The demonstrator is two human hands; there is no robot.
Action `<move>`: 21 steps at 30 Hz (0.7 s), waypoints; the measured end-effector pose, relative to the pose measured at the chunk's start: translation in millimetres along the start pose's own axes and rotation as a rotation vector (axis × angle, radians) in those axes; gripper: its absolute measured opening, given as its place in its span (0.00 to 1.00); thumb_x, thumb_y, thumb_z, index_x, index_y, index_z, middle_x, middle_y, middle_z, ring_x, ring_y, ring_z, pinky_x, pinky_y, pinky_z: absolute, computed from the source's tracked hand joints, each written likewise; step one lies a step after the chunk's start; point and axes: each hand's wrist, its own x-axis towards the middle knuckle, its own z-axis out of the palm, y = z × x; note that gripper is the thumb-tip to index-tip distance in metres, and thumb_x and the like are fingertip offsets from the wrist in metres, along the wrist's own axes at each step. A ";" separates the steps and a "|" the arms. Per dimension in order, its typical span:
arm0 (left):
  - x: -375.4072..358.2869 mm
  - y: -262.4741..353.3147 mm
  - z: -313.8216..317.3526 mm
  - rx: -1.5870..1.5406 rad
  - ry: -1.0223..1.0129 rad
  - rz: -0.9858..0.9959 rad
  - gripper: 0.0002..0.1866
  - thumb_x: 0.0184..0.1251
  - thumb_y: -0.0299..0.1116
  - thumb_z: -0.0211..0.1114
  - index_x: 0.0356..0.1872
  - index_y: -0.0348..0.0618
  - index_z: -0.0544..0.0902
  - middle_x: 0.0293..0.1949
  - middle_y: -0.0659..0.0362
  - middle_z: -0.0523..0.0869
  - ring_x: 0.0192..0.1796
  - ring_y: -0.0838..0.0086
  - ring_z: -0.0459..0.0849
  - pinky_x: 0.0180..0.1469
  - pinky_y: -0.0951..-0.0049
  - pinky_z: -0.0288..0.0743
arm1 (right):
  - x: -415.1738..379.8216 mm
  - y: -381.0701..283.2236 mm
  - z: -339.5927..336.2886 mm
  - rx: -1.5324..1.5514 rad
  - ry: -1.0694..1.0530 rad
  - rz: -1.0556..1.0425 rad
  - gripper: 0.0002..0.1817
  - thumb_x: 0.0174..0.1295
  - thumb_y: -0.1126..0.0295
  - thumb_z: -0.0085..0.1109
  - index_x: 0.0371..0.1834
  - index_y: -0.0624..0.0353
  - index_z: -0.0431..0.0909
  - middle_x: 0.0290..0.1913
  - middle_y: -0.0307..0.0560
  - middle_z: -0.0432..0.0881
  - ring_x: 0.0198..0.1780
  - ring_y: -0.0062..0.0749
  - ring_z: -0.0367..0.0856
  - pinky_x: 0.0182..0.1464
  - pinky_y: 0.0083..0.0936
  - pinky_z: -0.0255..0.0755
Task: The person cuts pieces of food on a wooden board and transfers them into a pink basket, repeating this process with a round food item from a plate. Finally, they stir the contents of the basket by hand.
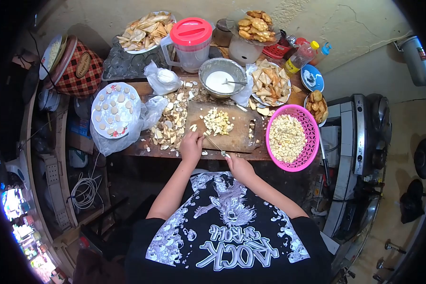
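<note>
My right hand (238, 166) is closed round the handle of a knife (216, 145), whose blade points up and left over the near edge of a wooden cutting board (240, 137). My left hand (192, 146) rests at the board's near left corner, fingers curled in beside the blade tip; what they pinch is hidden. Diced pale yellow pieces (217, 121) lie heaped on the board, with a few cut bits (193, 128) just above my left fingers. Peelings (168, 130) are spread left of the board. To the right stands a pink basket (312, 137) filled with diced pieces (287, 138).
Behind the board is a metal bowl (205, 73) of white liquid with a spoon. A red-lidded pitcher (190, 42), plates of folded pastries (149, 29) and fried snacks (256, 29) line the wall. A flowered plate (104, 102) with small dough rounds sits left.
</note>
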 end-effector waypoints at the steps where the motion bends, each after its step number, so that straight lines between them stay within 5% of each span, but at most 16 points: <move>1: -0.4 -2.3 0.8 -0.017 0.010 0.020 0.05 0.57 0.30 0.67 0.28 0.41 0.81 0.30 0.54 0.81 0.37 0.57 0.80 0.39 0.60 0.73 | 3.0 2.4 5.6 0.009 0.020 -0.015 0.19 0.73 0.57 0.41 0.44 0.63 0.71 0.27 0.66 0.80 0.32 0.63 0.80 0.35 0.53 0.72; 21: -3.4 -5.3 -2.0 -0.018 0.020 0.001 0.05 0.56 0.29 0.68 0.26 0.40 0.81 0.31 0.54 0.81 0.38 0.56 0.80 0.40 0.60 0.73 | 25.4 -6.8 9.5 -0.132 0.029 -0.042 0.19 0.71 0.54 0.43 0.39 0.61 0.72 0.25 0.63 0.81 0.29 0.60 0.81 0.32 0.52 0.73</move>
